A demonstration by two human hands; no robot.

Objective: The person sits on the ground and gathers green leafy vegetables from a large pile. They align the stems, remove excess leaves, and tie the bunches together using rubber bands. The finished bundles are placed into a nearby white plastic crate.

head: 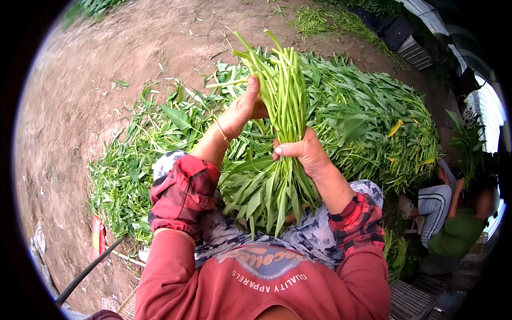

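Note:
A bunch of leafy green vegetable stems (286, 96) stands upright before me, cut ends toward the top of the picture and leaves hanging down over my lap. My right hand (300, 150) is closed round the stems just above the leaves, its thumb across the front. My left hand (248, 102) is held open against the left side of the stems, thumb up; its fingers are partly hidden behind the bunch. One stem sticks out sideways to the left over the thumb. Beneath and behind lies a large heap of the same greens (368, 116).
Looser greens (128, 176) spread at left on the bare soil. Plastic crates (412, 300) stand at lower right, near more bundled stems (396, 252). At right a co-worker (456, 232) sits holding greens. A dark rod (90, 270) and a red packet (98, 237) are at lower left.

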